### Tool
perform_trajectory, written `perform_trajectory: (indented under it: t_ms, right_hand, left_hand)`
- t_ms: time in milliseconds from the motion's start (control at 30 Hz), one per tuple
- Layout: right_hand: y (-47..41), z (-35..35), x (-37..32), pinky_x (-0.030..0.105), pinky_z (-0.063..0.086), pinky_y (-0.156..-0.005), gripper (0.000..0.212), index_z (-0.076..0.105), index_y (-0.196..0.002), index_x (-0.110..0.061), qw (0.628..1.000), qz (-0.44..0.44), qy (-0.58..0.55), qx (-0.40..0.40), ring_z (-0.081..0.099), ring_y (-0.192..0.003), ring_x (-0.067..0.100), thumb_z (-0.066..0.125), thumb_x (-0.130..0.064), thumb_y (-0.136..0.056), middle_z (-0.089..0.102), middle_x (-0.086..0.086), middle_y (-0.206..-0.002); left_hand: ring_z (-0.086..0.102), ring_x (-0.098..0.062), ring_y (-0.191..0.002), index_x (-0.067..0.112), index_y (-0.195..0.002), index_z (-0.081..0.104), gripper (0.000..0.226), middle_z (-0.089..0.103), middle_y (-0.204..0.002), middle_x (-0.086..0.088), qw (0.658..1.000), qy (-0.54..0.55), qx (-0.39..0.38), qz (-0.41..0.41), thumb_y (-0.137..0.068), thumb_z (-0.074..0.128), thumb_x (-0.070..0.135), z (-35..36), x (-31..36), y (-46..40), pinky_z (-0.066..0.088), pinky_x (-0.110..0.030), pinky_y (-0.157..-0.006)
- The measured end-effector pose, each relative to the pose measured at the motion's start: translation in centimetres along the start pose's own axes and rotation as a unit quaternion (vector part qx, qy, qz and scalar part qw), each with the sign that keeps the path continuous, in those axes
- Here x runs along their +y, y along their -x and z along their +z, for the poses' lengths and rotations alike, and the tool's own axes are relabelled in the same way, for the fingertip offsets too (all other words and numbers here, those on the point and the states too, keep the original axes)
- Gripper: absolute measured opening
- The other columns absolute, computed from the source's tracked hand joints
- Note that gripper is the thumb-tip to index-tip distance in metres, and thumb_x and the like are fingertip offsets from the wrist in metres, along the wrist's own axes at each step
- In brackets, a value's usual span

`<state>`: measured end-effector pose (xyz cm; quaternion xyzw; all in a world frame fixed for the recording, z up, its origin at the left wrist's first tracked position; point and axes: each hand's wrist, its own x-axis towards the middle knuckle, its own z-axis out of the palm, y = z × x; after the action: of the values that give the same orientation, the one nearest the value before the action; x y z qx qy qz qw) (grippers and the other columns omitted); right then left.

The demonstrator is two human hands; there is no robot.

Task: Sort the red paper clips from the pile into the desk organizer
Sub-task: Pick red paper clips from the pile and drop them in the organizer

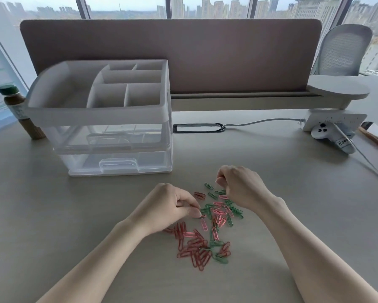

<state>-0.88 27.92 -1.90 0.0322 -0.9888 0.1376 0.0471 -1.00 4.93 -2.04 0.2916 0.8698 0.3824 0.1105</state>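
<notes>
While both hands worked the pile (207,226), left hand (172,208) pinched a clip; right hand (240,186) curled, contents unclear. Picking stage; organizer (100,110) drop due next.

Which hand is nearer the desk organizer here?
Left. The left hand is just in front of the desk organizer, below its front right corner; the right hand sits farther off to its right, over the paper clip pile.
</notes>
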Motion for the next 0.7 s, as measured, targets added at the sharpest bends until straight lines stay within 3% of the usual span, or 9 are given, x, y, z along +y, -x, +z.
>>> perform_trajectory:
  t_ms: [100, 233, 333, 500, 700]
  right_hand:
    - [0.5, 0.0, 0.4, 0.030, 0.035, -0.060, 0.010, 0.055, -0.096, -0.021, 0.998, 0.015, -0.042, 0.041, 0.051, -0.073, 0.016, 0.047, -0.026, -0.100, 0.058, -0.011, -0.084]
    - [1.7, 0.5, 1.5, 0.035, 0.037, -0.057, 0.021, 0.046, -0.087, -0.017, 0.978, 0.049, -0.192, 0.056, 0.047, -0.064, 0.020, 0.037, -0.026, -0.103, 0.053, -0.004, -0.070]
    - [2.3, 0.8, 2.0, 0.038, 0.040, -0.063, 0.023, 0.046, -0.085, -0.015, 0.952, 0.054, -0.291, 0.072, 0.044, -0.065, 0.021, 0.035, -0.023, -0.104, 0.056, 0.008, -0.077]
    - [2.7, 0.6, 1.3, 0.022, 0.034, -0.055, 0.027, 0.046, -0.078, -0.017, 0.908, 0.064, -0.401, 0.101, 0.038, -0.060, 0.014, 0.037, -0.011, -0.103, 0.053, 0.005, -0.077]
    - [3.5, 0.2, 0.9, 0.023, 0.025, -0.048, 0.025, 0.064, -0.099, -0.014, 0.846, 0.095, -0.522, 0.056, 0.030, -0.050, 0.008, 0.040, -0.007, -0.104, 0.051, -0.001, -0.069]
  left_hand:
    - [0.059, 0.006, -0.062, 0.037, -0.086, 0.076, 0.015, 0.063, -0.064, 0.027, 0.996, -0.086, -0.003, 0.015, -0.073, 0.080, 0.044, 0.3, 0.1, 0.0, 0.044, -0.014, -0.063]
    - [0.055, 0.005, -0.062, 0.037, -0.087, 0.073, 0.014, 0.059, -0.060, 0.021, 0.988, -0.151, 0.007, 0.045, -0.079, 0.074, 0.048, 0.3, 0.4, 0.1, 0.033, -0.009, -0.058]
    - [0.054, 0.005, -0.062, 0.036, -0.085, 0.071, 0.013, 0.058, -0.060, 0.027, 0.986, -0.159, 0.004, 0.048, -0.080, 0.072, 0.048, 0.3, 0.6, 0.2, 0.034, -0.009, -0.057]
    - [0.063, 0.003, -0.081, 0.038, -0.088, 0.071, 0.015, 0.070, -0.087, 0.024, 0.981, -0.186, 0.021, 0.052, -0.082, 0.067, 0.052, 0.2, 0.4, 0.4, 0.047, -0.019, -0.074]
    - [0.063, 0.003, -0.078, 0.040, -0.084, 0.066, 0.013, 0.070, -0.086, 0.023, 0.983, -0.174, 0.036, 0.046, -0.084, 0.064, 0.052, 0.0, 0.3, 0.4, 0.043, -0.014, -0.069]
